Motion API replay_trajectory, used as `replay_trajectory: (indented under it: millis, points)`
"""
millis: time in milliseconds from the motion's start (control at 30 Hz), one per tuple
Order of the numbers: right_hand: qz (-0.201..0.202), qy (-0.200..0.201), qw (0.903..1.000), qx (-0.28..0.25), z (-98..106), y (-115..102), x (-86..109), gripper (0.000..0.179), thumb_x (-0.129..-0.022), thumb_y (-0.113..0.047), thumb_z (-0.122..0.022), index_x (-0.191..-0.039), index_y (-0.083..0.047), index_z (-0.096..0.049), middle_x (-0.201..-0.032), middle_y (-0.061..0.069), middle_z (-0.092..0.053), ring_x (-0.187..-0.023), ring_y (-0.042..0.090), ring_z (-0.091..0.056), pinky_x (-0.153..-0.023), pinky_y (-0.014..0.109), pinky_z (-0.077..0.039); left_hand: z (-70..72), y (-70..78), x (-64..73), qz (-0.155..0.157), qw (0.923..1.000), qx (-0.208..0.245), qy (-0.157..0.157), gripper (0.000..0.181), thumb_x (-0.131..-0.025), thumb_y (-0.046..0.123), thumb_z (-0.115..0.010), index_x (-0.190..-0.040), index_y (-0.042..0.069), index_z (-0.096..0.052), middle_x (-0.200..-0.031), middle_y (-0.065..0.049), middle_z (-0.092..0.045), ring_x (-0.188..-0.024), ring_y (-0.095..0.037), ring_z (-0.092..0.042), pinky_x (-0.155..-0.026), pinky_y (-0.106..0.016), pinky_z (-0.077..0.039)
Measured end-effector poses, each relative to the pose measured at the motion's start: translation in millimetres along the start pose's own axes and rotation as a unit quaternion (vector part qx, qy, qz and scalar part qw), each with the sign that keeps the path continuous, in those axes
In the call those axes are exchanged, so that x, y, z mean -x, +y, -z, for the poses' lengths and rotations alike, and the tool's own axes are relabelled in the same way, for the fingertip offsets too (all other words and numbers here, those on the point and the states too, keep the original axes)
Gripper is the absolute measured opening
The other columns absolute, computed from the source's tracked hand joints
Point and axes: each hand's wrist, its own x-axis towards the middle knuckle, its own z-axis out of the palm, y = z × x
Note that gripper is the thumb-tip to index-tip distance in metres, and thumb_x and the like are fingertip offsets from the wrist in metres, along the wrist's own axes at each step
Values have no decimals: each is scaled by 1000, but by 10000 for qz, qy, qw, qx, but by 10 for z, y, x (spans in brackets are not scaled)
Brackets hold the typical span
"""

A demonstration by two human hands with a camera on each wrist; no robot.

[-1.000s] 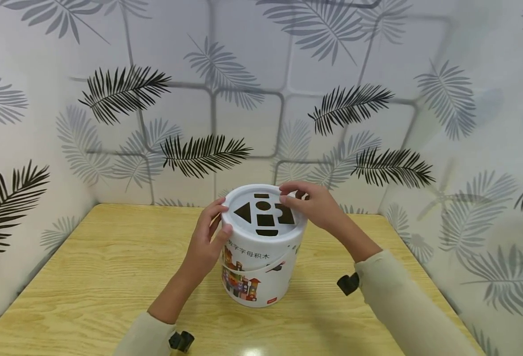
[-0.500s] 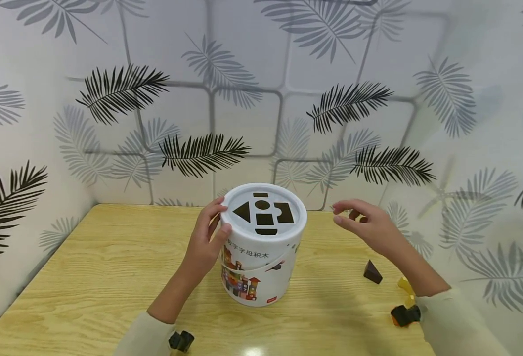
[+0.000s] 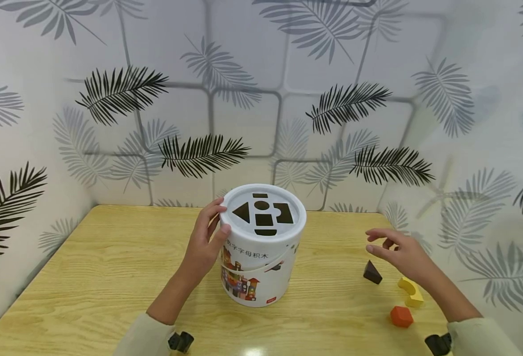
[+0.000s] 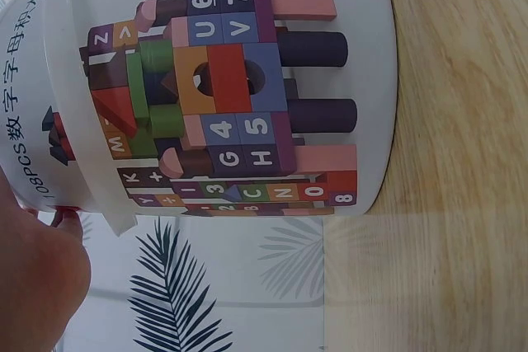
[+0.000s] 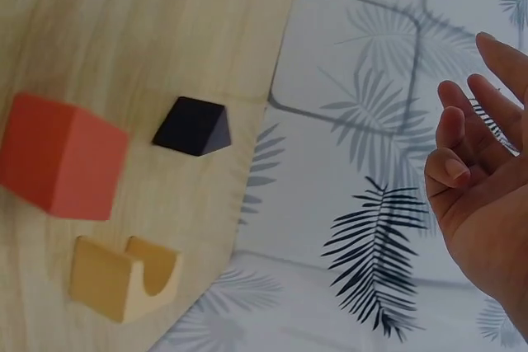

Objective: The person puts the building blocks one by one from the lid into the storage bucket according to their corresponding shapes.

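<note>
A white round block bucket (image 3: 261, 277) stands upright on the table, its lid (image 3: 243, 227) cut with several shaped holes. My left hand (image 3: 205, 242) holds the left side of the bucket's rim, thumb in front and fingers behind. In the left wrist view the printed side of the bucket (image 4: 223, 88) fills much of the picture. My right hand (image 3: 399, 249) hangs in the air on the right with loosely bent fingers and nothing in it. Closest below it is a dark triangular block (image 3: 372, 272). Nearer to me lie a yellow arch block (image 3: 411, 291) and a red block (image 3: 401, 316).
The wooden table (image 3: 123, 267) reaches back to a leaf-patterned wall (image 3: 252, 123), with similar walls on both sides. A thin white carry handle (image 3: 252, 270) hangs across the bucket's front. Beside the blocks runs the table's right edge.
My right hand has left the bucket's lid and moved right, toward the blocks. These blocks have come into view from behind the arm. My left hand has stayed on the rim.
</note>
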Motion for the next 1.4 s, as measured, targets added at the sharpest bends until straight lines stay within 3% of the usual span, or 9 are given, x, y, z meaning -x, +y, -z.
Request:
replay_trajectory:
  millis: [200,467,800,1067,1267,1400]
  points:
    - [-115,-74,9999,-102,-118,373,81,41,-96,-35,-68,-130,-12,-65,-122,10,-68,-86,8,-53,-61,23,-49,-7,0,-3,-13,10000,5,-3,39,-102,8,-53,-139,5,-42,-161,-8,-30,-152,-27,-27,-123,-42,-29]
    - [143,-123,9998,-95,-243,690,87,37,-93,-28,-72,-125,-10,-68,-121,12,-67,-78,5,-50,-55,23,-44,4,-11,0,-44,10000,-58,22,40,-101,8,-54,-140,7,-42,-161,-7,-30,-152,-26,-28,-121,-24,-30]
    - [124,-498,9976,455,-314,849,7,44,-92,-31,-73,-128,-6,-67,-126,14,-67,-85,10,-49,-63,24,-42,0,-6,11,-43,10000,-45,5,40,-102,9,-54,-140,7,-42,-161,-6,-30,-152,-25,-27,-122,-25,-30]
    - [-152,-1138,9928,353,-346,945,-51,51,-92,-29,-72,-133,-1,-62,-114,18,-61,-88,21,-48,-64,28,-40,6,-8,6,-35,10000,-8,24,40,-102,8,-54,-140,7,-42,-161,-6,-30,-152,-26,-28,-121,-23,-31]
    - [-289,-1300,9896,541,-370,1041,-25,48,-91,-31,-73,-130,-4,-66,-120,24,-57,-95,27,-53,-72,33,-47,6,-29,7,-9,10000,-59,-8,40,-102,10,-54,-141,8,-42,-161,-5,-30,-152,-26,-27,-121,-23,-31]
    - [-336,-1335,9894,471,-385,1073,-25,52,-91,-32,-73,-135,-5,-62,-118,22,-56,-97,27,-52,-71,32,-46,6,-30,9,-5,10000,-38,-21,41,-102,10,-54,-141,9,-41,-161,-4,-29,-152,-26,-27,-120,-23,-31]
